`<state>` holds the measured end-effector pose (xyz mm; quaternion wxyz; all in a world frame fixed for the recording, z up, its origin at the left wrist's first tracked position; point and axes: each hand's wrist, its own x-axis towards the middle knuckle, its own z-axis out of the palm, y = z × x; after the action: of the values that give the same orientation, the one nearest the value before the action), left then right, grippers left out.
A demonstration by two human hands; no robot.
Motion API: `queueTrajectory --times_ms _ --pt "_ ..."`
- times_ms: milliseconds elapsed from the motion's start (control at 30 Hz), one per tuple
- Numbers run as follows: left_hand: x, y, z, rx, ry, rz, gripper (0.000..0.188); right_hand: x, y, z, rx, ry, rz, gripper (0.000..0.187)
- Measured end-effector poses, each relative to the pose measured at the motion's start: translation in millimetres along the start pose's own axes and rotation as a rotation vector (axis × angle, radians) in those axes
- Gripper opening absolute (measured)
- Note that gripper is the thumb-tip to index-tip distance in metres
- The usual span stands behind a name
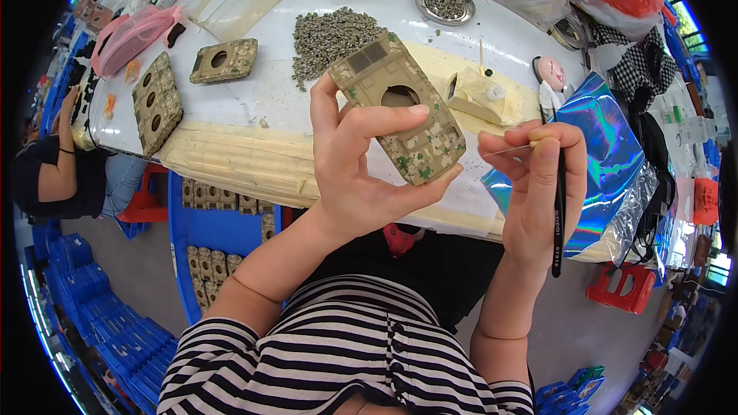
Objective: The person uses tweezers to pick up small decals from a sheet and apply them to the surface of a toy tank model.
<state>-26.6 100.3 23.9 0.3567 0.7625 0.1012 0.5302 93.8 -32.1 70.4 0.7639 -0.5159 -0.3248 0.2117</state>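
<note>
My left hand is closed around a camouflage-patterned model tank hull, which has a round hole in its top. The thumb lies across the top near the hole and the fingers grip the edges. To the right, apart from the hull, my right hand pinches a thin needle-like tool with a yellowish end at the fingertips. A slim black tool, which looks like tweezers, is also tucked in that hand. A similar hull and a larger camouflage piece with two round holes lie on the table at left.
Behind the held hull is a pile of small grey-brown parts; a round metal dish holds more. A taped block with a small white pot stands near my right hand, beside shiny holographic film. Another person sits at far left.
</note>
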Motion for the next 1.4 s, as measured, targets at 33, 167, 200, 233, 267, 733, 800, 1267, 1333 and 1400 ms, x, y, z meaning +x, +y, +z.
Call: queueTrajectory --times_ms 33,167,200,233,267,733,800,1267,1333,1400 --pt "0 0 -1 0.001 -0.007 0.001 0.058 3 0 -3 -0.095 0.059 -0.040 0.016" --pt "0 -1 0 -0.004 -0.010 0.007 0.058 25 7 -13 -0.494 0.296 -0.251 0.013" --pt "0 -1 0 -0.004 -0.008 0.007 0.058 28 8 -15 -0.616 0.301 -0.273 0.013" --pt "0 -1 0 -0.004 -0.006 0.008 0.058 31 8 -18 -0.738 0.306 -0.295 0.012" --pt "0 -1 0 -0.004 -0.009 0.010 0.058 34 9 -20 -0.858 0.309 -0.315 0.011" --pt "1 0 1 -0.037 0.004 0.019 0.058 35 10 -12 -0.978 0.286 -0.513 0.010" --pt "0 0 3 -0.082 0.025 -0.007 0.058 27 7 -9 -0.747 0.267 -0.425 0.009" --pt "3 1 -1 -0.003 -0.002 0.043 0.055 -14 3 11 -0.221 -0.131 -0.071 0.012" --pt "3 2 -1 -0.003 -0.004 0.045 0.055 -15 3 12 -0.221 -0.131 -0.074 0.011" --pt "3 1 -1 -0.014 0.002 0.037 0.055 -15 4 11 -0.242 -0.150 -0.087 0.010"
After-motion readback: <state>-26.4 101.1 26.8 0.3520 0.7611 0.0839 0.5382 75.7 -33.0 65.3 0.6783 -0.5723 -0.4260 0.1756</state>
